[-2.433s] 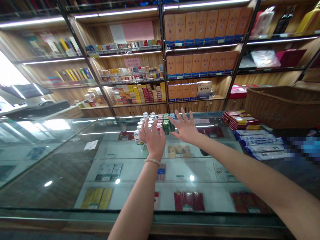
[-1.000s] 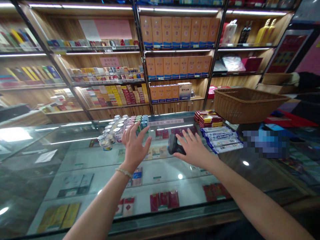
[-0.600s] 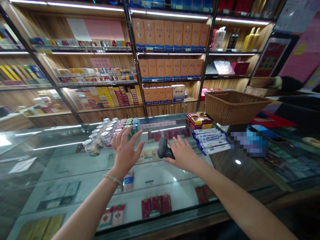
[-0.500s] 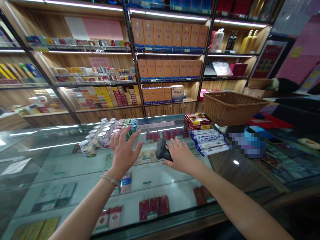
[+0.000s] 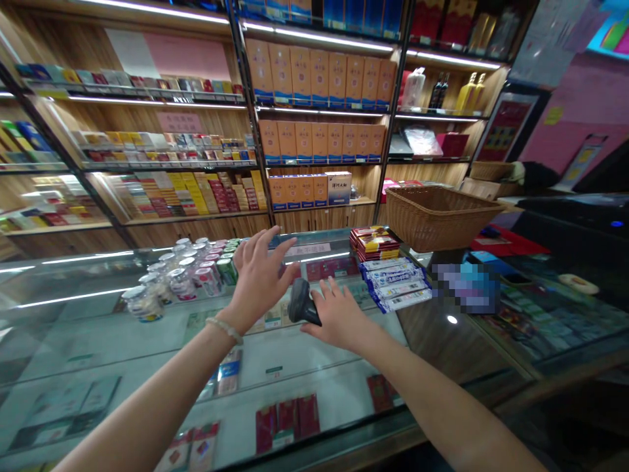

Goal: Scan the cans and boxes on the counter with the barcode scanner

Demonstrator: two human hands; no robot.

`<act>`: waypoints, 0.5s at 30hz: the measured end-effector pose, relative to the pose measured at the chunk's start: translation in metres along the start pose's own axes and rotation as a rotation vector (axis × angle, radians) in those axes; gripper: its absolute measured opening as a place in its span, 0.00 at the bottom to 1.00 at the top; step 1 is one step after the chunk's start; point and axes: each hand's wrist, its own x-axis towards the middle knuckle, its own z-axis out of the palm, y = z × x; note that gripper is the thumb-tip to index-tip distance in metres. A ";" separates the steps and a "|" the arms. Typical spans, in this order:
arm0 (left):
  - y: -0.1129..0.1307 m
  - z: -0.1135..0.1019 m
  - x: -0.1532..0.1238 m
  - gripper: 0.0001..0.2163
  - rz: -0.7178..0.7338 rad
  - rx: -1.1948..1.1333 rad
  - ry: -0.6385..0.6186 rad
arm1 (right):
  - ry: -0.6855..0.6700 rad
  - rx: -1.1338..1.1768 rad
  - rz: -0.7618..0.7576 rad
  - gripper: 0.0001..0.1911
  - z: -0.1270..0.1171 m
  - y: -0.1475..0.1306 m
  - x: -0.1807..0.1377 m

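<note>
My right hand (image 5: 339, 319) is wrapped round the handle of a dark barcode scanner (image 5: 301, 303), held over the glass counter. The scanner's head points away and to the left. My left hand (image 5: 259, 280), with a beaded bracelet at the wrist, hovers with its fingers spread and nothing in them. It is just left of the scanner, in front of a group of small cans (image 5: 208, 278). Clear-topped jars (image 5: 142, 303) stand further left beside the cans. Right of the scanner lie blue-and-white packets (image 5: 399, 283), with a stack of red-and-yellow packs (image 5: 374, 244) behind them.
A brown wicker basket (image 5: 435, 219) stands at the counter's back right. Under the glass top (image 5: 329, 357) lie cigarette packs (image 5: 287, 419). Past the counter, shelves hold orange boxes (image 5: 322, 75) and many small packs. A pixelated patch covers something at the right.
My left hand has moved right and slightly forward, closer to the scanner. My right hand keeps hold of the scanner. The whole view has turned a little to the right.
</note>
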 end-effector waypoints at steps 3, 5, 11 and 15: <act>0.020 0.011 0.032 0.22 0.073 -0.019 -0.047 | 0.007 0.030 -0.001 0.46 -0.009 0.008 0.001; 0.031 0.020 0.050 0.22 0.100 -0.031 -0.070 | 0.022 0.041 0.023 0.45 -0.020 0.019 0.002; 0.049 0.056 0.077 0.22 0.046 -0.071 -0.100 | 0.058 -0.087 0.250 0.43 -0.058 0.080 0.004; 0.058 0.077 0.082 0.23 0.011 -0.071 -0.137 | 0.175 -0.143 0.307 0.40 -0.073 0.146 0.008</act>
